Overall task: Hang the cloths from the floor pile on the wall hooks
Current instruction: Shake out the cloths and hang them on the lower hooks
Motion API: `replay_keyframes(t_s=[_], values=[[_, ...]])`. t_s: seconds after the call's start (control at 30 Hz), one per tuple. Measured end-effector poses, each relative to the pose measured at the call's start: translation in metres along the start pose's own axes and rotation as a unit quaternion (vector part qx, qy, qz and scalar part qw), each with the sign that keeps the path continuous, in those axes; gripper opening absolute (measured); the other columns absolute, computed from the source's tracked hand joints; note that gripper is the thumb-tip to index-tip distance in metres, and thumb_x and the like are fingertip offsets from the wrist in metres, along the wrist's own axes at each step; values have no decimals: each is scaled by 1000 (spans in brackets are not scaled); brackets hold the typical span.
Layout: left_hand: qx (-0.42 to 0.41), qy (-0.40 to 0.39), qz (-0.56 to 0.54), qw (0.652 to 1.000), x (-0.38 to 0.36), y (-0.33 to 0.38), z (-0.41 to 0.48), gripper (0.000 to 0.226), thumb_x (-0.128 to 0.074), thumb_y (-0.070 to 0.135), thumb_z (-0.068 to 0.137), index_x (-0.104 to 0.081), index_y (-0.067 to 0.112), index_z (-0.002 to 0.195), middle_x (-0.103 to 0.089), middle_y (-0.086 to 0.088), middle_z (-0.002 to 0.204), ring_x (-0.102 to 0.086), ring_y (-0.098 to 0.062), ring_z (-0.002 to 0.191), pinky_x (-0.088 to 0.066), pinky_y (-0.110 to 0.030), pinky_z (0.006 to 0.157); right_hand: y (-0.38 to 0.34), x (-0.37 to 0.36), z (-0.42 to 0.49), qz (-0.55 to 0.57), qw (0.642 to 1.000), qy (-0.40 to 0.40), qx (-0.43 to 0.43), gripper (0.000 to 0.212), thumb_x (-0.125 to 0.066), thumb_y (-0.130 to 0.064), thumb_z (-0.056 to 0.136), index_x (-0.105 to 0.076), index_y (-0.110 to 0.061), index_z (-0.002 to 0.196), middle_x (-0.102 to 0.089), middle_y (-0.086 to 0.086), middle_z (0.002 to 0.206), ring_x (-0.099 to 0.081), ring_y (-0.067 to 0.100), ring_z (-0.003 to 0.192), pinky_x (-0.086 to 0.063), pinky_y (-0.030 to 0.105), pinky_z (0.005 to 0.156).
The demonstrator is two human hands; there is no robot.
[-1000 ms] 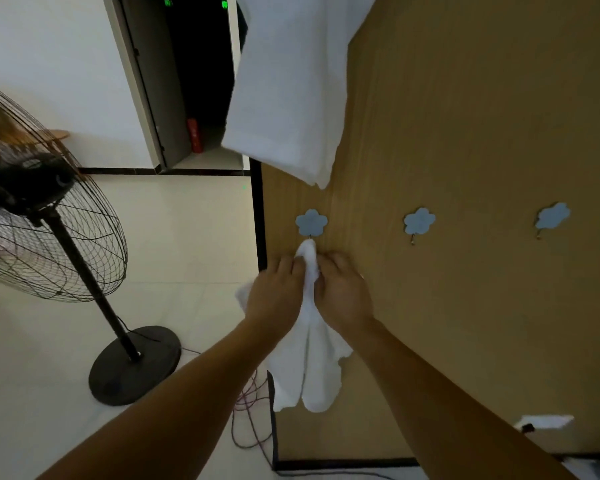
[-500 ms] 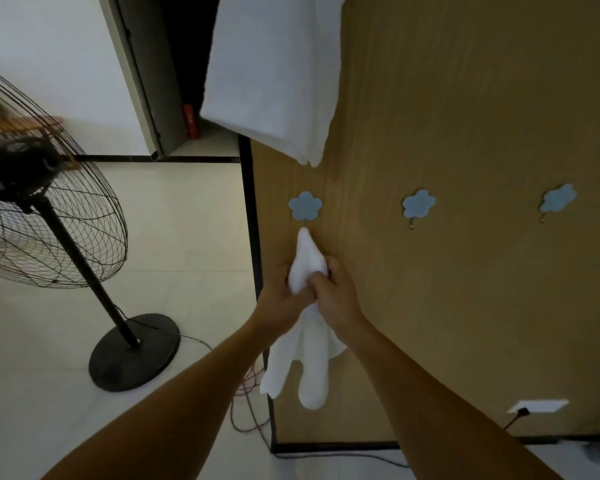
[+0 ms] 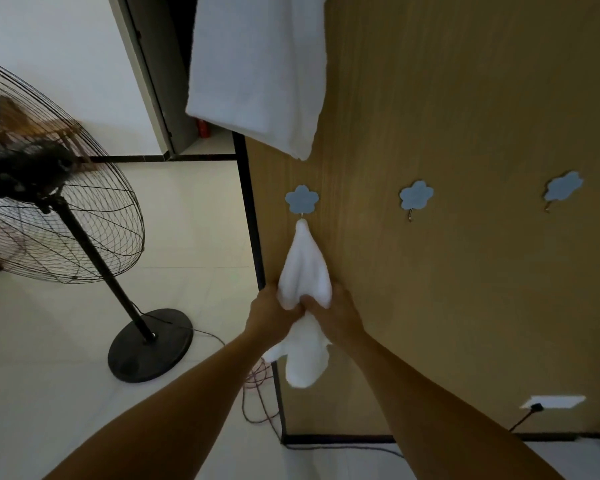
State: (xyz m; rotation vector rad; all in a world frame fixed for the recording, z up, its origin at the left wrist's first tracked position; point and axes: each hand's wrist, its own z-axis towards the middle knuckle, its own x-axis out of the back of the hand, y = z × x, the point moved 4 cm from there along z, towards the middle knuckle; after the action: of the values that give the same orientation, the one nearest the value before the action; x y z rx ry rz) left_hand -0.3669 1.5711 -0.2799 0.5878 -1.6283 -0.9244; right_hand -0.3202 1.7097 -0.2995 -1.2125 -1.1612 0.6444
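Note:
A small white cloth hangs by its top tip from the leftmost blue flower hook on the wooden wall. My left hand and my right hand both pinch the cloth at its middle, side by side. The cloth's lower end dangles below my hands. Two more blue flower hooks, the middle hook and the right hook, carry nothing. A large white cloth hangs higher up on the wall. The floor pile is out of view.
A black standing fan with a round base stands on the tiled floor to the left. Cables lie by the wall's foot. A wall socket with a plug sits low on the right. A dark doorway opens at the back.
Both hands have slid down the cloth from just under the hook to its middle. The cloth's top tip now sits on the leftmost hook and the cloth is stretched below it.

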Motion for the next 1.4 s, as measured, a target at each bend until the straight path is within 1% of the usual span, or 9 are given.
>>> replay_keyframes(t_s=[0.13, 0.27, 0.43, 0.57, 0.77, 0.9, 1.07, 1.3, 1.4], values=[[-12, -30, 77, 997, 10, -6, -6, 73, -81, 38, 72, -46, 11, 130, -60, -7, 122, -59, -25, 110, -52, -39, 92, 9, 9, -13, -51, 999, -14, -12, 78, -77, -55, 69, -51, -17, 132, -62, 1, 121, -62, 19, 107, -54, 40, 89], [5, -78, 157, 984, 10, -22, -22, 77, -81, 35, 71, -43, 9, 133, -57, -10, 121, -58, -27, 108, -54, -37, 88, 13, 21, -38, -143, 989, 0, -45, 92, -72, -55, 74, -30, -20, 148, -40, 6, 143, -47, 26, 125, -43, 33, 95], [7, -189, 294, 937, -6, -48, -66, 90, -71, 42, 75, -25, 9, 145, -44, -13, 135, -46, -31, 123, -44, -43, 100, 28, 25, -106, -150, 983, 32, -100, 94, -66, -60, 78, -22, -24, 152, -27, 5, 152, -35, 24, 134, -39, 36, 104], [-61, -274, 357, 891, -41, -54, -122, 89, -67, 47, 79, -21, 9, 146, -38, -12, 139, -39, -31, 129, -40, -41, 104, 53, 26, -185, -157, 973, 64, -158, 92, -67, -57, 80, -22, -22, 153, -23, 4, 154, -29, 23, 138, -35, 37, 111], [-210, -389, 335, 832, -121, 2, -224, 92, -66, 48, 79, -20, 12, 149, -33, -12, 148, -38, -29, 132, -37, -40, 107, 90, 83, -336, -179, 938, 164, -248, 72, -69, -50, 81, -45, -18, 141, -36, 8, 146, -36, 26, 133, -31, 34, 113], [-312, -462, 346, 755, -187, 48, -327, 80, -67, 48, 75, -36, 12, 139, -45, -13, 138, -48, -30, 120, -45, -43, 99, 124, 135, -469, -198, 882, 241, -352, 57, -63, -52, 85, -54, -23, 133, -40, 11, 143, -38, 31, 130, -39, 39, 107], [-410, -515, 371, 654, -263, 75, -482, 99, -67, 49, 78, -11, 15, 152, -25, -11, 152, -30, -31, 136, -36, -44, 108, 167, 177, -648, -161, 810, 319, -464, 49, -59, -50, 88, -57, -24, 129, -46, 13, 137, -45, 33, 123, -44, 42, 102], [-491, -576, 397, 520, -345, 69, -709, 92, -66, 45, 80, -15, 15, 151, -26, -12, 151, -28, -33, 136, -35, -44, 107, 220, 192, -888, -67, 715, 413, -560, 45, -59, -44, 89, -59, -21, 128, -55, 13, 133, -52, 31, 120, -42, 39, 103], [-513, -598, 396, 472, -368, 54, -783, 86, -66, 44, 79, -22, 17, 149, -30, -11, 149, -31, -32, 135, -37, -42, 103, 242, 189, -958, -36, 681, 428, -593, 41, -55, -36, 91, -62, -11, 122, -59, 14, 128, -52, 30, 116, -43, 39, 100]])
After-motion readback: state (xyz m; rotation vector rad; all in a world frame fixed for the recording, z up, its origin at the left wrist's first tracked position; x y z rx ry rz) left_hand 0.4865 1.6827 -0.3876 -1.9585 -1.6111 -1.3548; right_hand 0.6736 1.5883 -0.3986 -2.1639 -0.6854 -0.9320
